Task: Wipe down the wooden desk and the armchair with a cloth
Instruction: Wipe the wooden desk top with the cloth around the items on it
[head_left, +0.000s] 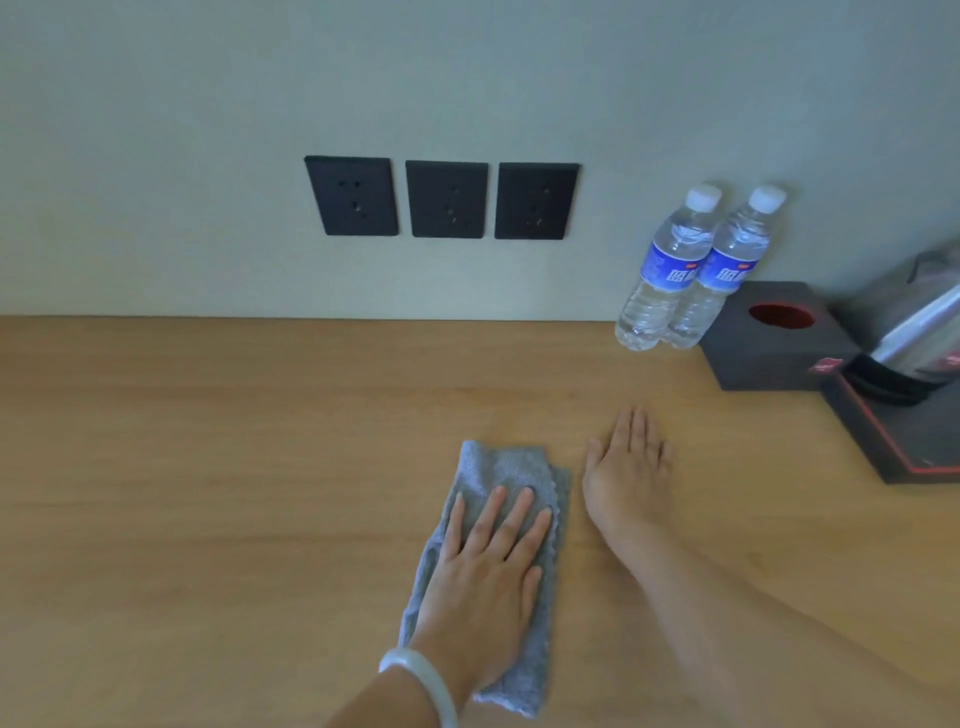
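Upper right of the frame, against the wall: a clear water bottle (657, 275) with blue label and white cap, upright, touching a second bottle (724, 270) of the same kind. Just right of them, a black box (769, 364) with a round red-lined hole on top. At the far right edge, a shiny kettle (917, 325) on a black tray (904, 452) edged in red. All well apart from the cloth.

Lower centre: grey cloth (501, 470), fluffy, folded into a long strip, flat on the wood. Left hand (488, 571) palm-down on it, fingers straight and spread, pressing; pale bangle (421, 675) at the wrist. Right hand (628, 467) just beside the cloth, flat on bare wood, fingers straight and together, holding nothing.

Light wooden desk (208, 467) with fine grain across the lower half, meeting a pale grey-green wall (208, 104). Three black socket plates (447, 200) in a row, upper centre.
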